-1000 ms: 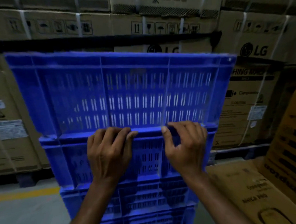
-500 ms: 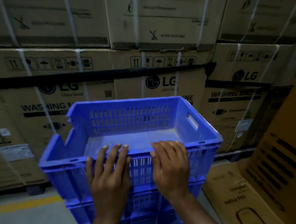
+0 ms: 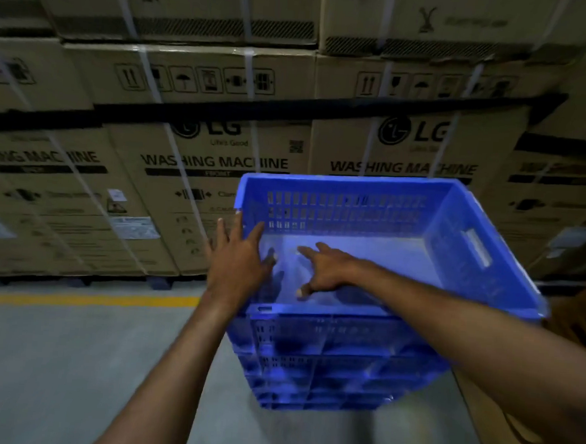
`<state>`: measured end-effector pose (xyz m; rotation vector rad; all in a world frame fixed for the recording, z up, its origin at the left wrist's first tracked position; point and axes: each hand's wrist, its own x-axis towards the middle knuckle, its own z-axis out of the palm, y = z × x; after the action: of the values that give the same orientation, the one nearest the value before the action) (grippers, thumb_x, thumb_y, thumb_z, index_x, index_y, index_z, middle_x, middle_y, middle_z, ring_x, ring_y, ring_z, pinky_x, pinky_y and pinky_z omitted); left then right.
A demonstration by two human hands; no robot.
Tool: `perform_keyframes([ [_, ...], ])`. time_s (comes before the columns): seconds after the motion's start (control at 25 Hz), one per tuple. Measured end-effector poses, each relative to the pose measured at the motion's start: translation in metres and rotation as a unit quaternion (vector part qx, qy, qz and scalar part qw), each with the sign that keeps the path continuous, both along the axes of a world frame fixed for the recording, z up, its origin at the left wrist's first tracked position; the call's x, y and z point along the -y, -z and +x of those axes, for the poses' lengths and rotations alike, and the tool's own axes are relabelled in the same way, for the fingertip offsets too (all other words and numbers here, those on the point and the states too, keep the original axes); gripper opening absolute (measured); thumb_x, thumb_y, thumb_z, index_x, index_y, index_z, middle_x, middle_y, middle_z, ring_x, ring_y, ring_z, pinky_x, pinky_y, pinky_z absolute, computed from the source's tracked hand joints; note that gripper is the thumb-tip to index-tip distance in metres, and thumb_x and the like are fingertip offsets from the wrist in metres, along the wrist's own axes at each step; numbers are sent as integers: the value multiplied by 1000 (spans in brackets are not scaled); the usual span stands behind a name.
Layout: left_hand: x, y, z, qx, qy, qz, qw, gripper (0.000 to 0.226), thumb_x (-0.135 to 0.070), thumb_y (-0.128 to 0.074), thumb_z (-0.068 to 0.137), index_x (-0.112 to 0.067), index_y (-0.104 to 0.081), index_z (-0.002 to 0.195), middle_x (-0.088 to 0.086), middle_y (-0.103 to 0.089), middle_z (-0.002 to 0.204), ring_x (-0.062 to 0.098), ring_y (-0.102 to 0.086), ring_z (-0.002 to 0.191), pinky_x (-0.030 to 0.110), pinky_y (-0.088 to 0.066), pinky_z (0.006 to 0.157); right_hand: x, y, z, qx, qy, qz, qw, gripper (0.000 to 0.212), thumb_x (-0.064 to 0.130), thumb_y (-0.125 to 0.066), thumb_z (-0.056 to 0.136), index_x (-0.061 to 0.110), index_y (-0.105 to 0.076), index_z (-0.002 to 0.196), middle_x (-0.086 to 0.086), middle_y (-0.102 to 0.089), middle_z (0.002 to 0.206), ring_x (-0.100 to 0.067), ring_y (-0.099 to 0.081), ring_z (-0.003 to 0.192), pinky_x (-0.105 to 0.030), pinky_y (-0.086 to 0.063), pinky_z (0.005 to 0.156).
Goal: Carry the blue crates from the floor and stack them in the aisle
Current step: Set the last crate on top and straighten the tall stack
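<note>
On top of the crate stack (image 3: 327,371) in the aisle: top blue crate (image 3: 455,231), upright, open side up. Left hand (image 3: 239,263) at its left wall, fingers spread, nothing gripped. Right hand (image 3: 326,268) over the crate interior, fingers splayed, empty. Behind: strapped washing-machine cartons (image 3: 216,162); yellow floor line (image 3: 84,300).
</note>
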<state>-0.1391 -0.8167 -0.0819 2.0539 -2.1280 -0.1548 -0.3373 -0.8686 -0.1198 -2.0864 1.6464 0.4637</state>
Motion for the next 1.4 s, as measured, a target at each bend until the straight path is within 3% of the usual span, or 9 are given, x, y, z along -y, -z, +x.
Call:
perform_keyframes([
  [0.16, 7, 17, 9, 86, 14, -5, 996, 66, -38, -68, 87, -29, -40, 146, 10, -12, 166, 46, -28, 142, 55, -46, 98, 51, 67, 4, -106, -75, 77, 989, 149, 79, -83, 49, 54, 27, 147, -1, 42, 158, -44, 27, 148, -81, -12, 108],
  [0.28, 8, 29, 17, 58, 31, -45, 997, 31, -27, -67, 82, -20, -68, 113, 11, -40, 154, 42, -56, 100, 47, -56, 78, 59, 78, 3, -99, -85, 96, 987, 151, 76, -85, 47, 57, 29, 145, 0, 48, 154, -45, 33, 144, -85, -13, 103],
  [0.44, 10, 26, 13, 55, 21, -32, 998, 24, -27, -60, 80, -17, -74, 96, 8, -53, 144, 40, -58, 92, 42, -56, 67, 58, 78, 1, -92, -87, 97, 987, 150, 77, -85, 45, 62, 30, 141, 3, 50, 152, -44, 33, 145, -87, -12, 101],
  [0.56, 13, 22, 12, 39, 18, 6, 999, 26, -29, -64, 84, -22, -73, 107, 2, -55, 141, 34, -56, 110, 45, -54, 85, 57, 60, 3, -72, -81, 92, 990, 138, 71, -82, 60, 48, 15, 155, -4, 32, 163, -40, 22, 150, -72, -12, 114],
  [0.68, 7, 1, 7, -44, 29, -61, 997, 22, -42, -61, 91, -30, -73, 105, -7, -63, 132, 23, -56, 122, 44, -41, 102, 31, -1, -2, 22, -51, 29, 998, 80, 61, -61, 91, 25, -33, 157, -11, -30, 163, -32, -28, 150, -41, -29, 118],
  [0.8, -28, -13, -15, -13, 81, -85, 993, 35, -51, -50, 96, -25, -68, 81, -4, -72, 92, 23, -65, 94, 37, -44, 79, -51, -50, -38, 40, -7, -58, 997, 47, 65, -33, 101, 34, -65, 118, -1, -65, 130, -31, -58, 122, -42, -47, 96],
  [0.96, -68, -7, -41, 42, 72, 29, 996, 55, -49, -35, 102, -14, -71, 79, 9, -73, 79, 35, -69, 78, 34, -49, 62, -126, -55, -66, -35, 94, -123, 987, 71, 59, -13, 100, 13, -67, 103, -16, -68, 120, -37, -62, 114, -45, -49, 97],
  [1.16, -74, 2, -37, 71, 56, -7, 996, 51, -36, -44, 98, -8, -73, 67, 15, -68, 63, 35, -64, 55, 31, -38, 51, -127, -46, -60, -33, 115, -184, 976, 56, 44, -28, 102, 4, -67, 100, -26, -65, 118, -42, -61, 108, -43, -48, 93],
  [1.4, -66, 2, -32, 36, 77, 9, 996, 52, -38, -29, 106, -10, -70, 90, 17, -71, 93, 37, -64, 86, 43, -48, 78, -156, -58, -88, 36, 102, -180, 978, 69, 62, -13, 105, 16, -45, 64, -9, -49, 64, -30, -48, 63, -43, -39, 74],
])
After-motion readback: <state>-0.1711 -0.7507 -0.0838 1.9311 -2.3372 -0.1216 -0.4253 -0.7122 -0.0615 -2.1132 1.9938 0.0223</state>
